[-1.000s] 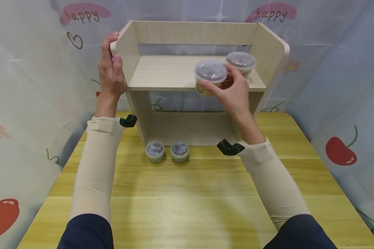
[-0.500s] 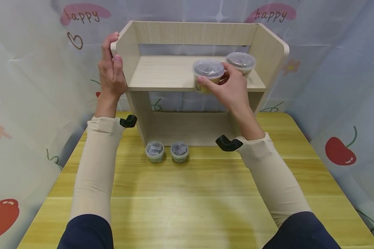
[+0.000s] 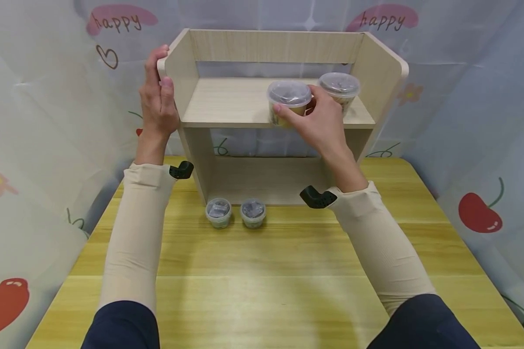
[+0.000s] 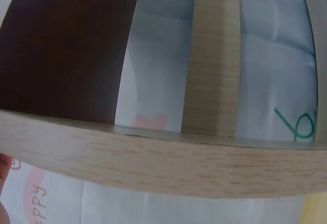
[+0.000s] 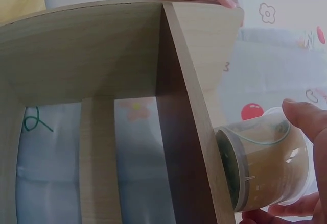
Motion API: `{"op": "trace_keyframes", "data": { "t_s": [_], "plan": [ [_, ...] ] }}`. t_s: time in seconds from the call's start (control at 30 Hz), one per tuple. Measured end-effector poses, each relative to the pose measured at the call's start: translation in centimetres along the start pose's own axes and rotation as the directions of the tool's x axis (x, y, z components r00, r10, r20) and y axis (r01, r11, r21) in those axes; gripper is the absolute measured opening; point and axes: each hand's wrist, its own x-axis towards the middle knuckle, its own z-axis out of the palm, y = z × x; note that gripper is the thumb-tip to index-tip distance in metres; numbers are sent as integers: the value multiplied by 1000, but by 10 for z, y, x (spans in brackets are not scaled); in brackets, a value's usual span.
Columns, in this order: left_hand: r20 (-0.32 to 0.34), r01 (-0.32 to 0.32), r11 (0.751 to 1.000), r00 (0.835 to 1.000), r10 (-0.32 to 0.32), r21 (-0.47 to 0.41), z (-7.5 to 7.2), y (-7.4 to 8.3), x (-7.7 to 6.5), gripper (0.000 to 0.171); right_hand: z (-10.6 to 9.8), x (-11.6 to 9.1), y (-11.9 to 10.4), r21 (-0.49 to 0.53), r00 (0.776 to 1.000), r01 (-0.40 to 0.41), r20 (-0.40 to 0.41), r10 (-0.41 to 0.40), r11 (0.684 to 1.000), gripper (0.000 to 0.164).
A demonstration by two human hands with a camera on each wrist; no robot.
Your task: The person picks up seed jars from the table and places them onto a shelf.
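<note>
My right hand (image 3: 323,118) grips a clear plastic cup (image 3: 284,115) with a domed lid and yellowish contents, thumb on the near side. The cup is upright at the front edge of the upper board of a pale wooden shelf (image 3: 231,99). In the right wrist view the cup (image 5: 273,163) has its base close against that edge; full contact cannot be told. Behind my right fingers stands a second lidded cup (image 3: 340,87) on the upper board. My left hand (image 3: 157,104) holds the shelf's left side panel, fingertips bent round its front corner.
Two small lidded tubs (image 3: 219,213) stand side by side on the wooden table (image 3: 244,300), before the shelf's lower board (image 3: 266,182). The shelf's right side panel (image 3: 380,72) rises beside the second cup. Printed cloth (image 3: 476,121) hangs around the table.
My right hand has shifted slightly left and up with the cup, bringing it further over the upper board's front edge. The left hand stays at the side panel.
</note>
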Motion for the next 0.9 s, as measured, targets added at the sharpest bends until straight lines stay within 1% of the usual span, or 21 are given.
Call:
{"op": "trace_keyframes", "data": {
  "t_s": [0.2, 0.43, 0.57, 0.9],
  "plan": [
    [-10, -7, 1000, 1000, 7, -5, -1, 1, 0, 58, 5, 5, -1, -10, 1000, -4, 8, 4, 1000, 78],
    [-14, -10, 1000, 1000, 10, -9, 0, -1, 1, 58, 11, 9, -1, 19, 1000, 4, 4, -4, 1000, 80],
    [-14, -8, 1000, 1000, 7, -6, 0, -1, 1, 57, 13, 12, -3, 19, 1000, -16, 17, 16, 1000, 82],
    [-10, -10, 1000, 1000, 10, -10, 1, -2, 1, 58, 16, 21, -8, -21, 995, -79, 62, 80, 997, 88]
  ]
}}
